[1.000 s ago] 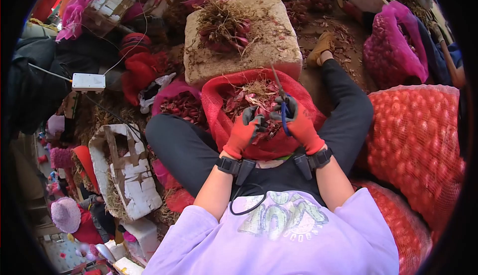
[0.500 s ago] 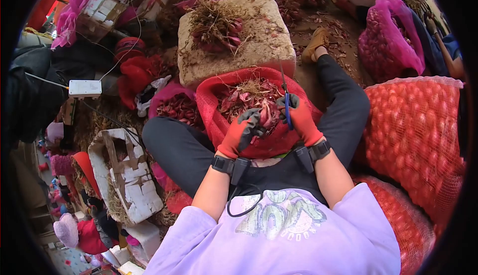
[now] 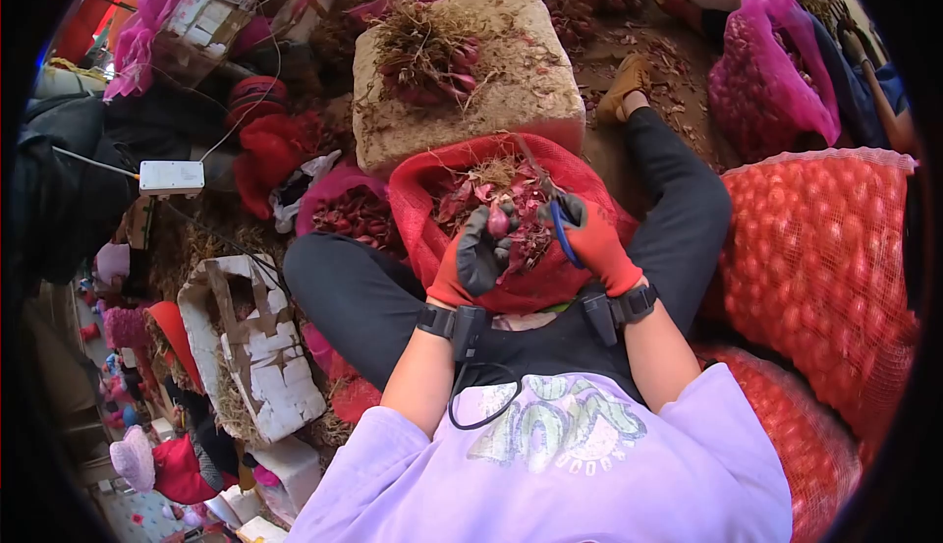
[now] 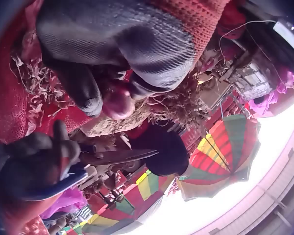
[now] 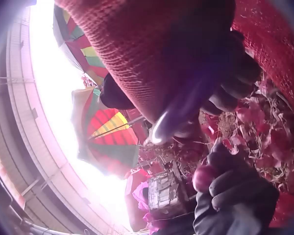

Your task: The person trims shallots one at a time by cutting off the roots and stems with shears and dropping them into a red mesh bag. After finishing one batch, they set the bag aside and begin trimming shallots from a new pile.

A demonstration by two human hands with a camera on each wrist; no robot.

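Shallot [image 3: 499,221] now showing in the left hand, scissors [image 3: 562,231] tipped inward

So we've got one red shallot pinched in the curled fingers of the left hand [image 3: 473,262], right over the mouth of the red mesh bag [image 3: 417,233] between the person's legs. The right hand [image 3: 597,241] grips the scissors by the blue handle, just beside it. We honestly can't tell how far apart the blades are, since they smear into the background up there.

What's new: half a second ago the scissors stood nearly straight up, and no round bulb showed this plainly in the left hand. Now that hand has turned so the bulb faces us, and the blades lean over toward the left. The left wrist view has the blade clear of the shallot, so we'd read this as a beat of holding rather than cutting.

Loose peelings [image 3: 476,197] fill the bag underneath. A scruffy bunch of shallots [image 3: 429,59] sits on the foam block [image 3: 540,66], with neither hand touching it.
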